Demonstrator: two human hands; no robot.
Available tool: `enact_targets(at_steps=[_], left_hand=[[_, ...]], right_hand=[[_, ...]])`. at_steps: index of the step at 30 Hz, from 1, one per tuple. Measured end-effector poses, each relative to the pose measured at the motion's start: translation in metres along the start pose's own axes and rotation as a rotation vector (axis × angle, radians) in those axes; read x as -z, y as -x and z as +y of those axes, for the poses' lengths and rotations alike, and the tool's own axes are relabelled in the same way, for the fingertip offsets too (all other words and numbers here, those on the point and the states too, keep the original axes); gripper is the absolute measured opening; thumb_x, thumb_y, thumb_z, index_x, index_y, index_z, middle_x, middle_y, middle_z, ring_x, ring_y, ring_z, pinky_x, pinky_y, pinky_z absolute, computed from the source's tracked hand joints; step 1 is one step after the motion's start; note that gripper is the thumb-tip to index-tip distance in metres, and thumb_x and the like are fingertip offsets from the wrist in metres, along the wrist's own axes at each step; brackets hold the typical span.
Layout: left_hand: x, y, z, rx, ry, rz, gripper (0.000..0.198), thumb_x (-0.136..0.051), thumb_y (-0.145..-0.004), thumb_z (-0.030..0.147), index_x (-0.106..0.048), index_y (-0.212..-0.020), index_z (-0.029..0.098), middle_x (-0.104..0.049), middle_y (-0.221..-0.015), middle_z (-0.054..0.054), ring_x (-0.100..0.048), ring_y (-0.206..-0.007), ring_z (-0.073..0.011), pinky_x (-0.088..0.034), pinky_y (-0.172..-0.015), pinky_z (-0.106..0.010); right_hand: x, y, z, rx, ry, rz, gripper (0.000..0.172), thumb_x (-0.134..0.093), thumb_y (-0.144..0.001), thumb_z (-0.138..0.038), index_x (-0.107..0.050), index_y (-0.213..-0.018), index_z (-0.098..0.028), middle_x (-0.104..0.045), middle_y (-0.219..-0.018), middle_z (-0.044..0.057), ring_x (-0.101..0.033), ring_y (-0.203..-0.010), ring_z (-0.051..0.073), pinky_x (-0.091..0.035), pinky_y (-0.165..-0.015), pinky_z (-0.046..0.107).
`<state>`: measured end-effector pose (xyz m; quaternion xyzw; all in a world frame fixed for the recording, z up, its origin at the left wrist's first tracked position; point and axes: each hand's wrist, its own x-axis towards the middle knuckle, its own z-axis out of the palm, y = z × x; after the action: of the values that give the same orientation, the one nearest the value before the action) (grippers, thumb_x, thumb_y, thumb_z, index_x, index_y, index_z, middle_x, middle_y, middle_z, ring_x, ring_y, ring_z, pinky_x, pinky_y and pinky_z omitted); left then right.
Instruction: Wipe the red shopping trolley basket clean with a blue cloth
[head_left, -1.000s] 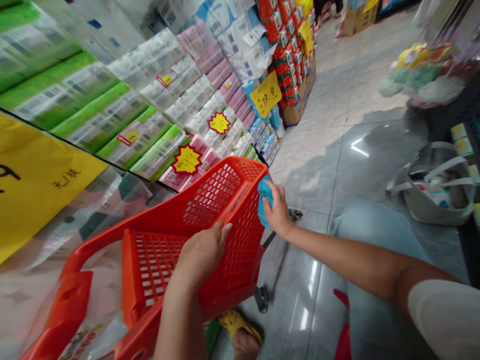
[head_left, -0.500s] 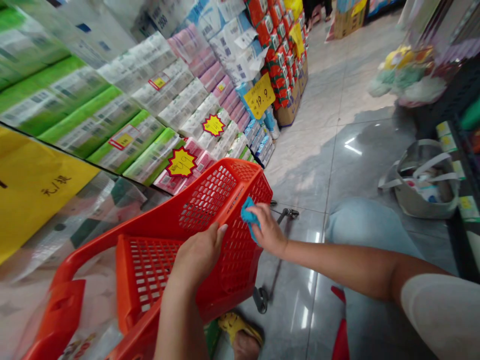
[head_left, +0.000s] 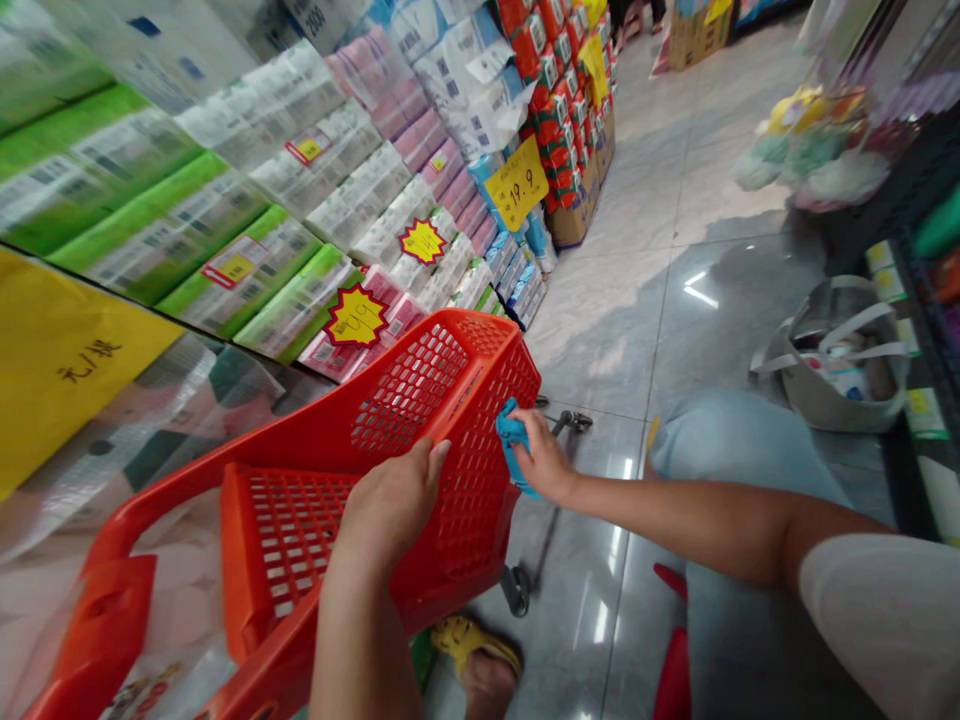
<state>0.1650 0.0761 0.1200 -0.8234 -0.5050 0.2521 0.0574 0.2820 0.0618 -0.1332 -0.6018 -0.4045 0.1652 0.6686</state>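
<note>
A red plastic shopping cart point(head_left: 480, 520) with perforated sides stands tilted across the view in front of me. My left hand point(head_left: 394, 500) is closed over the cart's near top rim, thumb on top; its other fingers are hidden behind the rim. In my right hand point(head_left: 546, 460) a crumpled blue cloth point(head_left: 514, 440) is gripped, at the outer face of the cart's side near the far end. Part of the cloth hangs below the fingers. Whether it touches the mesh I cannot tell.
Stacked tissue packs point(head_left: 300, 180) line the left, with yellow price signs point(head_left: 517, 182). A grey basket point(head_left: 844, 360) with items inside stands on the tiled floor at right, beside a dark shelf point(head_left: 915, 480). Cart wheels point(head_left: 516, 590) are near my yellow shoe point(head_left: 472, 645).
My right hand and the blue cloth have moved slightly right and down, away from the rim along the cart's side. My left hand keeps its hold; the view has shifted a little.
</note>
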Motion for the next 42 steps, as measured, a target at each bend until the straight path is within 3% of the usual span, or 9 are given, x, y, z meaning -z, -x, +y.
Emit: enact_targets(at_steps=[2,7,13,18,24,30,36,42], left_hand=[[-0.001,0.000,0.000,0.006,0.000,0.002,0.049,-0.019,-0.104,0.046,-0.060,-0.110,0.021,-0.075,-0.103,-0.012,-0.071,-0.104,-0.0280,-0.046,-0.080,-0.035],[-0.006,-0.002,-0.003,-0.006,0.003,0.031,0.052,-0.015,-0.104,0.048,-0.059,-0.117,0.022,-0.075,-0.104,-0.012,-0.071,-0.105,-0.0285,-0.047,-0.082,-0.036],[-0.005,-0.006,-0.004,-0.003,0.001,0.026,0.053,-0.016,-0.104,0.047,-0.060,-0.115,0.021,-0.075,-0.107,-0.013,-0.070,-0.107,-0.0293,-0.048,-0.084,-0.037],[-0.004,-0.006,-0.002,-0.005,-0.015,0.044,0.053,-0.016,-0.104,0.047,-0.061,-0.113,0.020,-0.075,-0.102,-0.013,-0.071,-0.103,-0.0287,-0.048,-0.080,-0.035],[-0.004,-0.006,-0.001,0.003,-0.018,0.058,0.054,-0.016,-0.103,0.047,-0.062,-0.111,0.021,-0.076,-0.100,-0.012,-0.071,-0.101,-0.0266,-0.048,-0.078,-0.033],[-0.006,-0.008,-0.001,-0.008,-0.035,0.075,0.055,-0.016,-0.103,0.047,-0.063,-0.110,0.020,-0.075,-0.100,-0.013,-0.071,-0.101,-0.0277,-0.048,-0.080,-0.034],[-0.005,-0.008,0.001,0.010,-0.050,0.070,0.055,-0.016,-0.103,0.046,-0.063,-0.112,0.019,-0.075,-0.100,-0.014,-0.071,-0.099,-0.0284,-0.049,-0.078,-0.035],[-0.006,-0.012,0.001,0.013,-0.051,0.084,0.057,-0.014,-0.103,0.047,-0.063,-0.114,0.018,-0.075,-0.103,-0.015,-0.071,-0.103,-0.0293,-0.050,-0.081,-0.036]], right_hand=[[0.000,0.000,0.006,-0.041,-0.008,-0.006,0.046,-0.050,-0.072,-0.006,-0.056,-0.114,-0.022,-0.058,-0.113,0.007,-0.056,-0.112,0.021,-0.046,-0.107,0.040],[0.001,-0.024,0.032,-0.252,0.018,0.182,0.046,-0.044,-0.077,-0.009,-0.048,-0.122,-0.017,-0.052,-0.121,0.013,-0.053,-0.117,0.024,-0.042,-0.108,0.046],[-0.021,0.015,0.031,-0.287,-0.049,0.084,0.041,-0.053,-0.070,-0.010,-0.052,-0.110,-0.021,-0.062,-0.105,0.006,-0.060,-0.101,0.020,-0.051,-0.097,0.041],[-0.020,0.002,0.044,-0.371,-0.042,0.154,0.043,-0.045,-0.071,-0.012,-0.048,-0.113,-0.021,-0.060,-0.108,0.007,-0.058,-0.104,0.021,-0.047,-0.101,0.048],[-0.027,0.023,0.028,-0.304,-0.074,0.064,0.042,-0.055,-0.071,-0.014,-0.051,-0.112,-0.022,-0.061,-0.111,0.008,-0.059,-0.108,0.022,-0.048,-0.103,0.044],[-0.021,0.011,0.028,-0.300,-0.050,0.104,0.046,-0.046,-0.079,-0.013,-0.043,-0.124,-0.020,-0.055,-0.123,0.013,-0.052,-0.120,0.024,-0.039,-0.111,0.053],[-0.027,0.056,-0.013,-0.057,-0.137,-0.175,0.044,-0.053,-0.077,-0.012,-0.052,-0.120,-0.022,-0.060,-0.116,0.008,-0.059,-0.112,0.021,-0.049,-0.104,0.042],[-0.025,0.043,-0.029,-0.066,-0.094,-0.066,0.052,-0.044,-0.075,-0.005,-0.047,-0.125,-0.020,-0.052,-0.120,0.011,-0.051,-0.119,0.024,-0.042,-0.111,0.049]])
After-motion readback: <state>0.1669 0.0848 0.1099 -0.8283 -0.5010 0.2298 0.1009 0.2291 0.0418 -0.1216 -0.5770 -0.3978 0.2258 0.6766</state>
